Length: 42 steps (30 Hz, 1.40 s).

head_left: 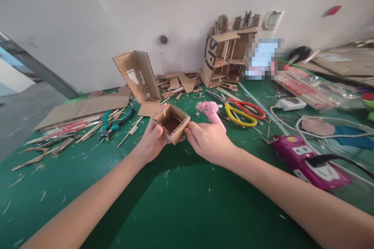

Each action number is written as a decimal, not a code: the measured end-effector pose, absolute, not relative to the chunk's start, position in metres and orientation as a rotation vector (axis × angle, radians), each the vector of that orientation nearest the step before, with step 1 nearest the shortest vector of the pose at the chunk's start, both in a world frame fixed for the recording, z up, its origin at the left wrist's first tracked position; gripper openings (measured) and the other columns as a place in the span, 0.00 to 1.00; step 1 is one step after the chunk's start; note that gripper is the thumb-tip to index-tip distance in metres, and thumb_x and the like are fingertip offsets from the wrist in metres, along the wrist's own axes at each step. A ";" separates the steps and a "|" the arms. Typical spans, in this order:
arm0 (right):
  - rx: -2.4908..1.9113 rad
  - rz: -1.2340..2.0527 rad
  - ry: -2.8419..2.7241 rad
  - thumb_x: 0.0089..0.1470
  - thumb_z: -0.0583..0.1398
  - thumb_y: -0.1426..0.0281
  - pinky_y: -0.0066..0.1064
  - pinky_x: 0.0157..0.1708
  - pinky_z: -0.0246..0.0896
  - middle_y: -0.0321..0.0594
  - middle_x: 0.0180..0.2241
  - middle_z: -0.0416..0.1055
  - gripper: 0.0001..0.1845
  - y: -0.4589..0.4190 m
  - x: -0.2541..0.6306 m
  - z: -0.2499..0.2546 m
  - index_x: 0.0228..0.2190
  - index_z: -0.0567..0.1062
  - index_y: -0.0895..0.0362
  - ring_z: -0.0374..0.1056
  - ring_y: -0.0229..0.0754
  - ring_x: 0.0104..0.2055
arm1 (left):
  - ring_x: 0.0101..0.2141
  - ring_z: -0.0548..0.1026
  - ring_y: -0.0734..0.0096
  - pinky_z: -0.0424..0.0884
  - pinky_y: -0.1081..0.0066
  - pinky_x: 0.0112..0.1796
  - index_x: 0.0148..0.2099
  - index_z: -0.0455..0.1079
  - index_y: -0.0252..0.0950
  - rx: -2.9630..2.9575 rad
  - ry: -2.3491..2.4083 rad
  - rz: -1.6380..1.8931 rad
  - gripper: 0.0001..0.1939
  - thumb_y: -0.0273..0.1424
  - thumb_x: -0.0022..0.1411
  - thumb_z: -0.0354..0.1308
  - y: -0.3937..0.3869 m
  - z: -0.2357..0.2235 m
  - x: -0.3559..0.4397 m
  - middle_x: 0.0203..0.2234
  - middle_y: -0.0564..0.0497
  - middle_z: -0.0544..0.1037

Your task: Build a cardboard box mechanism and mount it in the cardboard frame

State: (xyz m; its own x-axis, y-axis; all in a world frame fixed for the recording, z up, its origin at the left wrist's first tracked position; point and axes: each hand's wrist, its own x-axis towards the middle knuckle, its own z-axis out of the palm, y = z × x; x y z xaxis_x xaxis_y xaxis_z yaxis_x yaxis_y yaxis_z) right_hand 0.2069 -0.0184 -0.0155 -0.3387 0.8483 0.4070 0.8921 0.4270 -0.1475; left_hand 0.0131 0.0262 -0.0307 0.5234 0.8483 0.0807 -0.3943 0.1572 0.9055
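A small open-topped cardboard box (179, 135) is held above the green table, its opening tilted toward me. My left hand (152, 140) is closed around its left side, thumb on the near wall. My right hand (206, 140) pinches the right corner of the box between thumb and fingers. Just beyond my right hand a pink glue gun (212, 112) lies on the table. Behind the box stands a taller folded cardboard piece (140, 79), open at the front. The undersides of the fingers and the box's bottom are hidden.
Scissors (241, 114) with red and yellow handles lie right of the glue gun. Teal-handled pliers (112, 124) are at left among wooden sticks. A cardboard shelf (212, 66) stands by the wall. A magenta power strip (309, 163) with cables is at right. Scraps litter the green table (187, 202).
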 end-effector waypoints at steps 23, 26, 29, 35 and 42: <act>-1.449 0.393 -2.111 0.64 0.46 0.72 0.32 0.29 0.52 0.42 0.27 0.73 0.12 -0.026 0.204 -0.008 0.29 0.64 0.57 0.67 0.42 0.29 | 0.43 0.79 0.57 0.80 0.59 0.40 0.57 0.65 0.45 1.085 0.578 1.067 0.26 0.39 0.58 0.64 0.027 -0.031 0.019 0.48 0.49 0.78; -1.407 0.515 -2.037 0.64 0.47 0.72 0.30 0.28 0.55 0.41 0.26 0.72 0.14 -0.025 0.205 -0.010 0.27 0.64 0.56 0.67 0.40 0.27 | 0.42 0.80 0.56 0.80 0.59 0.37 0.56 0.65 0.44 1.097 0.582 1.068 0.24 0.39 0.59 0.63 0.028 -0.033 0.019 0.47 0.49 0.78; -1.363 0.629 -1.966 0.65 0.47 0.72 0.28 0.26 0.59 0.43 0.27 0.73 0.15 -0.024 0.206 -0.013 0.27 0.67 0.57 0.68 0.39 0.27 | 0.42 0.80 0.54 0.81 0.58 0.35 0.56 0.65 0.43 1.097 0.597 1.065 0.23 0.40 0.59 0.62 0.028 -0.033 0.019 0.46 0.48 0.79; -1.300 0.789 -1.859 0.64 0.45 0.72 0.28 0.26 0.64 0.42 0.26 0.73 0.19 -0.023 0.205 -0.019 0.27 0.71 0.58 0.69 0.39 0.28 | 0.39 0.80 0.54 0.81 0.57 0.33 0.53 0.66 0.40 1.091 0.624 1.059 0.22 0.41 0.58 0.61 0.027 -0.031 0.021 0.42 0.47 0.80; -1.265 1.063 -1.674 0.63 0.45 0.72 0.25 0.25 0.69 0.44 0.32 0.76 0.19 -0.022 0.203 -0.017 0.22 0.64 0.56 0.73 0.39 0.32 | 0.40 0.80 0.54 0.81 0.58 0.34 0.53 0.65 0.38 1.087 0.621 1.025 0.22 0.41 0.60 0.61 0.027 -0.030 0.021 0.43 0.44 0.80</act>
